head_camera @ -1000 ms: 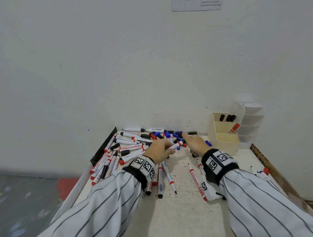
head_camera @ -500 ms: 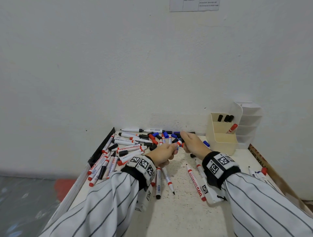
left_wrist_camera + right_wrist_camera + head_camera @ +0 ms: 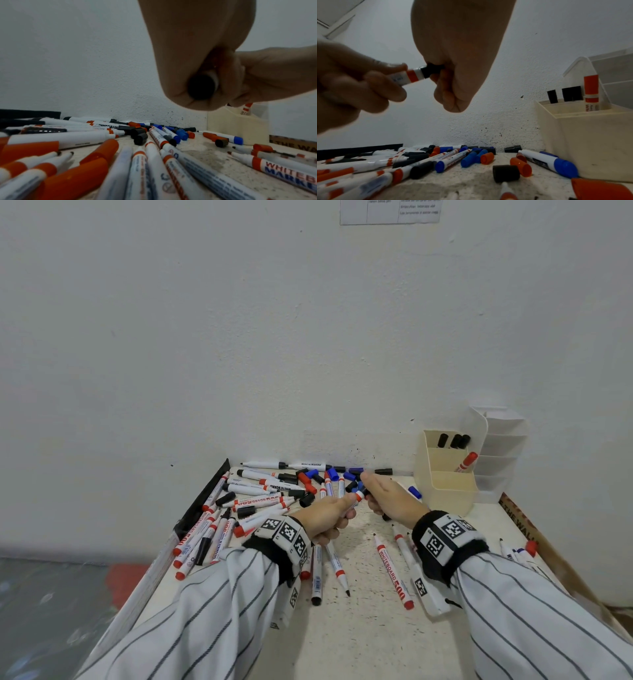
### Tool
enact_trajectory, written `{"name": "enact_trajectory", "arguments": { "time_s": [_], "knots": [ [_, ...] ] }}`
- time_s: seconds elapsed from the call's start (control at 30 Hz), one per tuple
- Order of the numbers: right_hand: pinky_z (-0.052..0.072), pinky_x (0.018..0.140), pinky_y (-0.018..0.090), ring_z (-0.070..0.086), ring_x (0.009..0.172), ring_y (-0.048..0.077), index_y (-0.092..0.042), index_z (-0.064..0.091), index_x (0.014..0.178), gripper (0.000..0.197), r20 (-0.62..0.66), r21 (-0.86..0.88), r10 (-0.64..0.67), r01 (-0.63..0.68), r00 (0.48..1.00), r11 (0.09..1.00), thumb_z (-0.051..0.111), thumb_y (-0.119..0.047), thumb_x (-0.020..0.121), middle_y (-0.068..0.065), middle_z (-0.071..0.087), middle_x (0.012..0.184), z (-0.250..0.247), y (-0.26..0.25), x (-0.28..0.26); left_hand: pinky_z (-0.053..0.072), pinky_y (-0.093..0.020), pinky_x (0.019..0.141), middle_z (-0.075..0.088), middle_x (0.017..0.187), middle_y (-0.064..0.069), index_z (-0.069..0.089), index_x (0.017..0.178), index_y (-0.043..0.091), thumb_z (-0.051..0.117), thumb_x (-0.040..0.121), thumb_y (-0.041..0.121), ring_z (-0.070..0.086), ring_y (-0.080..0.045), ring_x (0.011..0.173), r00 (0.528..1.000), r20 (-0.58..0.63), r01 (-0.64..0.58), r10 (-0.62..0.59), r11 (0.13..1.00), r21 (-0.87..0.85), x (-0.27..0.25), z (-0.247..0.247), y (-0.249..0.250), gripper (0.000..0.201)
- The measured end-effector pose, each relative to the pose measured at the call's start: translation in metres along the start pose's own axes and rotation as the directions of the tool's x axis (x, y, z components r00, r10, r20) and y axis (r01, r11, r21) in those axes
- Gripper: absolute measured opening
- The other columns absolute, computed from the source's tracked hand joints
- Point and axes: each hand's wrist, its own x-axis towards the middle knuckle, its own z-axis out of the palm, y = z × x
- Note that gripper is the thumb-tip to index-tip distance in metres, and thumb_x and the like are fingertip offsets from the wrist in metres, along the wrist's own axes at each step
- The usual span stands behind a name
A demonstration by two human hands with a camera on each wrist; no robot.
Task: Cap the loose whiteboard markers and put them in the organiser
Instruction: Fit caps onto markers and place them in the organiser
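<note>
My left hand (image 3: 330, 513) grips a white marker with a red band (image 3: 406, 77), its black rear end (image 3: 201, 88) facing the left wrist camera. My right hand (image 3: 385, 496) pinches a black cap (image 3: 432, 70) sitting on that marker's tip. Both hands meet above the table, just in front of the pile of loose markers and caps (image 3: 274, 491). The cream organiser (image 3: 445, 487) stands at the back right and holds a red-capped marker (image 3: 466, 462) and three black-capped ones (image 3: 454, 440).
Loose markers (image 3: 392, 570) lie near the front between my wrists, others (image 3: 517, 553) at the far right. A clear tiered holder (image 3: 500, 450) stands behind the organiser. A black strip (image 3: 202, 501) edges the table's left side, a brown board (image 3: 534, 539) its right. The wall is close behind.
My right hand came off the cap pile with a black cap and met the left hand. The left hand lifted its marker, and the cap now sits on the tip.
</note>
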Motion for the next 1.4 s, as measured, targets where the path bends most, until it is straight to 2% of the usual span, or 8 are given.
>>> {"name": "enact_trajectory", "arguments": {
  "time_s": [0.13, 0.23, 0.43, 0.63, 0.83, 1.1, 1.27, 1.4],
  "knots": [
    [0.032, 0.053, 0.023, 0.036, 0.052, 0.010, -0.011, 0.048, 0.078, 0.035, -0.019, -0.124, 0.018, -0.020, 1.000, 0.992, 0.036, -0.037, 0.099, -0.002, 0.040, 0.060, -0.011, 0.002, 0.006, 0.047, -0.029, 0.075, 0.062, 0.090, -0.002, 0.061, 0.106, 0.014, 0.028, 0.098, 0.051, 0.058, -0.015, 0.078, 0.992, -0.096, -0.056, 0.087, 0.955, 0.291, 0.005, 0.004, 0.000, 0.050],
    [0.035, 0.054, 0.023, 0.041, 0.053, 0.011, -0.013, 0.052, 0.078, 0.033, -0.119, -0.158, 0.044, -0.063, 0.992, 0.985, 0.039, -0.035, 0.099, -0.001, 0.046, 0.063, -0.026, 0.007, 0.009, 0.038, -0.038, 0.102, 0.046, 0.137, -0.014, 0.039, 0.138, 0.008, 0.038, 0.098, 0.043, 0.046, -0.027, 0.123, 0.976, -0.206, 0.090, 0.063, 0.751, 0.654, 0.012, 0.001, -0.007, 0.054],
    [0.042, 0.058, 0.023, 0.054, 0.066, 0.017, -0.008, 0.058, 0.094, 0.021, -0.416, -0.136, -0.002, -0.060, 0.910, 0.989, 0.047, -0.027, 0.096, 0.011, 0.062, 0.086, -0.062, 0.015, 0.013, 0.032, -0.043, 0.106, 0.038, 0.131, -0.006, 0.058, 0.120, 0.034, 0.059, 0.086, 0.021, 0.031, -0.025, 0.125, 0.997, -0.072, 0.064, 0.000, 0.445, 0.893, 0.013, 0.001, -0.015, 0.037],
    [0.046, 0.072, 0.031, 0.057, 0.075, 0.022, 0.000, 0.058, 0.107, 0.025, -0.624, -0.141, -0.080, -0.012, 0.777, 0.990, 0.047, -0.019, 0.096, 0.009, 0.060, 0.088, -0.097, 0.010, 0.023, 0.020, -0.044, 0.106, 0.050, 0.127, 0.003, 0.067, 0.109, 0.034, 0.059, 0.087, 0.027, 0.035, -0.023, 0.124, 0.995, 0.050, -0.012, -0.091, 0.381, 0.925, 0.026, 0.008, -0.013, 0.024],
    [0.039, 0.085, 0.032, 0.054, 0.100, 0.031, 0.003, 0.059, 0.108, 0.024, -0.777, -0.281, -0.194, -0.055, 0.599, 0.958, 0.046, -0.014, 0.096, 0.020, 0.060, 0.107, -0.138, 0.006, 0.039, 0.042, -0.034, 0.099, 0.060, 0.121, 0.004, 0.067, 0.106, 0.030, 0.064, 0.081, 0.018, 0.052, -0.018, 0.114, 0.977, 0.150, -0.069, -0.152, 0.441, 0.895, 0.031, 0.000, -0.013, 0.028],
    [0.036, 0.096, 0.038, 0.046, 0.112, 0.037, 0.006, 0.052, 0.117, 0.029, -0.784, -0.282, -0.084, -0.233, 0.615, 0.931, 0.041, -0.013, 0.098, 0.026, 0.049, 0.122, -0.153, 0.019, 0.053, 0.043, -0.024, 0.085, 0.060, 0.118, 0.000, 0.062, 0.116, 0.022, 0.059, 0.088, 0.018, 0.054, -0.014, 0.101, 0.994, 0.109, -0.106, 0.025, 0.513, 0.852, 0.044, -0.004, -0.008, 0.028],
    [0.039, 0.101, 0.039, 0.048, 0.112, 0.038, 0.006, 0.051, 0.121, 0.029, -0.752, -0.311, -0.073, -0.254, 0.656, 0.916, 0.042, -0.008, 0.097, 0.026, 0.043, 0.125, -0.149, 0.026, 0.062, 0.047, -0.022, 0.083, 0.059, 0.117, -0.003, 0.054, 0.121, 0.017, 0.053, 0.094, 0.023, 0.055, -0.011, 0.091, 0.965, -0.107, -0.112, 0.238, 0.749, 0.653, 0.053, -0.011, -0.001, 0.028],
    [0.045, 0.067, 0.019, 0.051, 0.083, 0.025, 0.000, 0.053, 0.108, 0.019, -0.722, -0.357, -0.121, -0.217, 0.681, 0.909, 0.043, 0.004, 0.092, 0.014, 0.050, 0.098, -0.143, 0.032, 0.068, 0.048, -0.021, 0.076, 0.057, 0.112, -0.003, 0.052, 0.122, 0.013, 0.053, 0.094, 0.027, 0.055, -0.011, 0.087, 0.920, -0.331, -0.051, 0.211, 0.900, 0.432, 0.058, -0.016, 0.004, 0.031]
  ]
}}
